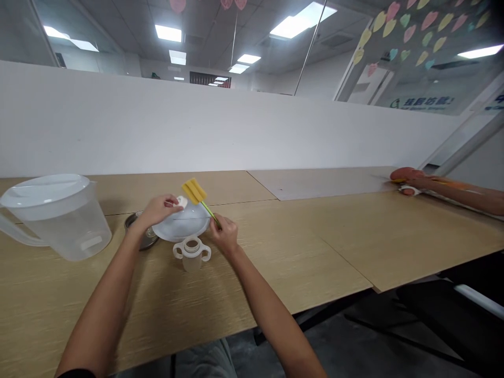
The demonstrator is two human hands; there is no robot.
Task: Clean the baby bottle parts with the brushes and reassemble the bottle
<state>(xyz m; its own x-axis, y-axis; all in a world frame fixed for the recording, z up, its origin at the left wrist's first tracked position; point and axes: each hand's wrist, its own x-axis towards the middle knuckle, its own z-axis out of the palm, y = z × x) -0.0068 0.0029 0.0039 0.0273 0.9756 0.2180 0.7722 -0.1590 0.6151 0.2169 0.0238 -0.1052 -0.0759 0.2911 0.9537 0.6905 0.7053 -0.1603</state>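
At lower centre, a yellow sponge brush (194, 191) is being clamped by the right hand (224, 234), its long axis slanting up-left; a small white fitting (181, 201), perhaps a valve, is being pinched by the left hand (157, 210) just beside it.

The pitcher (59, 218) runs off the left edge of the view, which cuts its handle short. The left hand (157, 210) covers part of a small white piece (181, 201), too small to tell what it is. That hand's wrist and the white plate (181, 223) partly hide a metal dish (147, 240). The right hand (225, 234) hides the lower end of the sponge brush (195, 191). Toward the right end of the table (315, 236), a co-worker's arm (464, 191) runs off the right edge, and whatever that hand (405, 177) holds is too small to tell.
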